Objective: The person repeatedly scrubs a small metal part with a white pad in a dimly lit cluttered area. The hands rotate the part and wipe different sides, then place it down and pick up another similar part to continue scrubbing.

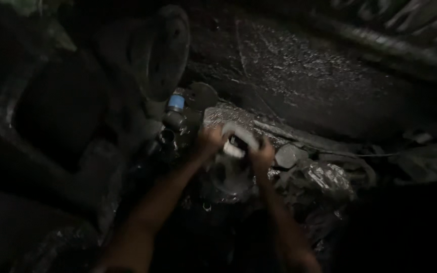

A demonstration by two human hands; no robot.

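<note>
The scene is dark and blurred. My left hand [209, 143] and my right hand [262, 154] reach forward together onto a pale, whitish object [237, 137] held between them, over a round greasy metal part [227, 177]. Both hands have fingers curled against the pale object. What the pale object is cannot be made out. A small blue-capped cylinder [176, 103] stands just left of and above my left hand.
A large dark round disc [165, 50] leans at the upper left. A broad oily dark surface [304, 71] spans the upper right. Crumpled plastic and grimy metal pieces [324, 174] lie to the right of my hands. A dark curved rim [11, 126] runs down the left.
</note>
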